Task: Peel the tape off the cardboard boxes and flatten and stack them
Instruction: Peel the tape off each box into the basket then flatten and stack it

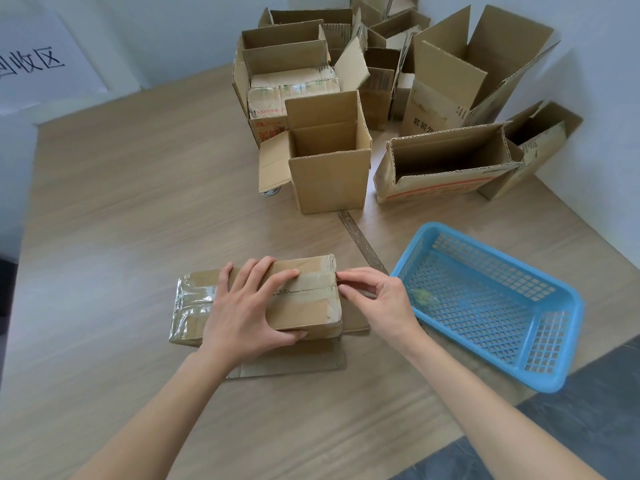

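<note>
Pressing down on the sealed cardboard box (263, 299), the left hand (247, 313) lies spread across its top, thumb hooked over the near edge; the right hand (375, 299) is at the box's right end, thumb and forefinger pinched together on the tape (317, 278) there. The box lies on flattened cardboard (294, 362) on the wooden table (121, 220); its left end is wrapped in shiny clear tape. Just right of the hands stands a blue plastic basket (540, 344) with a small crumpled wad (424, 296) inside, near the table's right edge. Farther back, open empty boxes (329, 161) crowd the corner by the wall; the table's left half lies bare.
</note>
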The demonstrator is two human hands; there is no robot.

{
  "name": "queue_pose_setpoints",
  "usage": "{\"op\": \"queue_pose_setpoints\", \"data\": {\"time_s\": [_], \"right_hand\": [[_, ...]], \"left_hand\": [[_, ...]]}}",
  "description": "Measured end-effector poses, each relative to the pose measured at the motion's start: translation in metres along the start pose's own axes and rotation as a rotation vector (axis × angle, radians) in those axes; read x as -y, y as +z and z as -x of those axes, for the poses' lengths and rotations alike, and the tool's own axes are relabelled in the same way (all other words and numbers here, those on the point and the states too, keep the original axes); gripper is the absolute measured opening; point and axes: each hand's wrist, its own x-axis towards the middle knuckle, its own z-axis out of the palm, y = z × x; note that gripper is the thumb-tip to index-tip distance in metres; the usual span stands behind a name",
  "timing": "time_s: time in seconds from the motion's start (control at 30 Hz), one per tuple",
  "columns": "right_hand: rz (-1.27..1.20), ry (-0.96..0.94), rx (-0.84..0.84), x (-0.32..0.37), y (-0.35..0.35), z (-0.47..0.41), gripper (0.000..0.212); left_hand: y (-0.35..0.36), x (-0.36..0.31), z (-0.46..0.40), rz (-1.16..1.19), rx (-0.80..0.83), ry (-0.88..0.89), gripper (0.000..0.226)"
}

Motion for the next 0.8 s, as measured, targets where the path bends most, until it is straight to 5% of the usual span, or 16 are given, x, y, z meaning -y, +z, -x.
{"op": "queue_pose_setpoints", "data": {"time_s": [0.5,0.67,0.8], "right_hand": [[0.054,-0.061,0.008,-0.002,0.002,0.004,0.031],[0.031,0.022,0.247,-0.005,-0.018,0.006,0.05],[0.043,0.03,0.279,-0.002,-0.019,0.0,0.058]], "left_hand": [[0.0,0.0,0.0,0.001,0.001,-0.001,0.099],[0.0,0.0,0.001,0.002,0.002,0.001,0.099],[0.002,0.001,0.0,0.003,-0.002,0.004,0.1]]}}
